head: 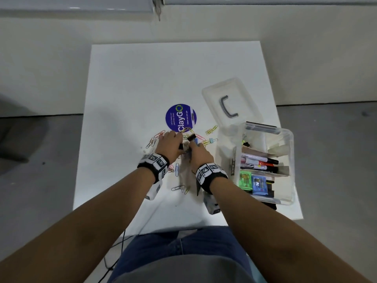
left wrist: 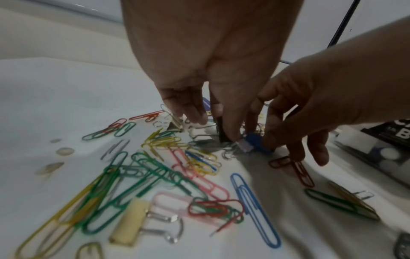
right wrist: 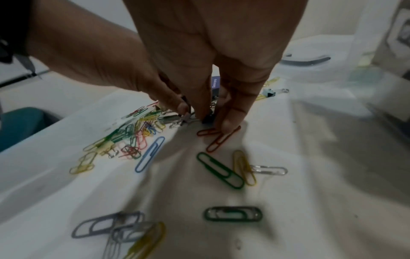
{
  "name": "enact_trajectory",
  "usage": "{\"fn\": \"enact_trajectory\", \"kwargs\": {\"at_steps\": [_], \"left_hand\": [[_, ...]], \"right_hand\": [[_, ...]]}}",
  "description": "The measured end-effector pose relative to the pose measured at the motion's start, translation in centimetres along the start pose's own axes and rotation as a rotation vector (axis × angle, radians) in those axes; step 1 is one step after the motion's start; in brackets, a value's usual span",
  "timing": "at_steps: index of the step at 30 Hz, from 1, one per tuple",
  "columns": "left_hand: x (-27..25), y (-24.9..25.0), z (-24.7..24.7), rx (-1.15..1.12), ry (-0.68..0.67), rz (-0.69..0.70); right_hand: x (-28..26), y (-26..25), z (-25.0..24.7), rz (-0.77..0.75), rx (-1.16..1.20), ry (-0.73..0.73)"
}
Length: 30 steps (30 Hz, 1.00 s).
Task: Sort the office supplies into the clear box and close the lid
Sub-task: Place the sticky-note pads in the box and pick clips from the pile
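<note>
Both hands work close together in the clips (head: 184, 139) left of the open box (head: 289, 160) on the bench (head: 130, 82). The left hand (head: 170, 145) pinches a black clip (left wrist: 223, 135); the right hand (head: 199, 155) pinches a blue one (left wrist: 258, 144). Tangled clips may lift together and drop before reaching the box.

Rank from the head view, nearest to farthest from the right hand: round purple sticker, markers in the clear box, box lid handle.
From the right hand:
1. Round purple sticker, on the table just beyond the fingers, slightly left.
2. Markers, inside the clear box to the right.
3. Lid handle, on the open lid, beyond and to the right.
</note>
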State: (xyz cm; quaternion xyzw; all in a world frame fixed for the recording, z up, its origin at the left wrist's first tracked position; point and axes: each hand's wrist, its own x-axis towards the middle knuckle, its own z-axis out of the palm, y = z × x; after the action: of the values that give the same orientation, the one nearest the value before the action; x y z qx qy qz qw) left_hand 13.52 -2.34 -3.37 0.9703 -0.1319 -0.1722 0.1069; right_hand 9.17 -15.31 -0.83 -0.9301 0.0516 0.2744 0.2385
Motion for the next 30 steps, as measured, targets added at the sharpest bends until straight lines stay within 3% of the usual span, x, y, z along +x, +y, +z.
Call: {"fn": "enact_trajectory", "kwargs": {"at_steps": [3, 5, 9, 13, 17, 20, 23, 25, 30], "left_hand": [[-0.6, -1.1, 0.2, -0.123, -0.008, -0.012], [-1.2, -1.9, 0.0, -0.316, -0.018, -0.044], [-2.6, -2.6, -0.7, -0.731, 0.008, -0.094], [-3.1, -2.4, -1.1, -1.006, -0.034, -0.183], [-3.1, -1.3, -1.1, -1.034, -0.139, -0.271], [-3.1, -0.3, -0.5, -0.878, -0.155, -0.212], [-3.2, 0.4, 0.7, -0.497, -0.136, -0.072], [-3.3, 0.4, 1.6, -0.364, -0.135, -0.032], [-3.6, 0.2, 1.6, -0.391, -0.117, -0.046]], "right_hand": [[-0.2, 0.6, -0.1, 0.066, 0.029, 0.066], [-0.2, 1.1, -0.3, 0.153, 0.189, 0.122], [0.4, 1.9, 0.3, 0.315, 0.745, 0.262], [0.8, 1.4, -1.0, 0.494, 1.516, 0.223], [1.5, 1.1, -2.3, 0.517, 1.689, 0.247], [3.2, 1.4, -2.9, 0.489, 1.581, 0.246], [4.2, 1.3, -2.5, 0.378, 0.864, 0.249], [4.3, 1.0, -1.9, 0.324, 0.548, 0.214], [4.4, 0.9, -1.0, 0.266, 0.381, 0.169]]}}
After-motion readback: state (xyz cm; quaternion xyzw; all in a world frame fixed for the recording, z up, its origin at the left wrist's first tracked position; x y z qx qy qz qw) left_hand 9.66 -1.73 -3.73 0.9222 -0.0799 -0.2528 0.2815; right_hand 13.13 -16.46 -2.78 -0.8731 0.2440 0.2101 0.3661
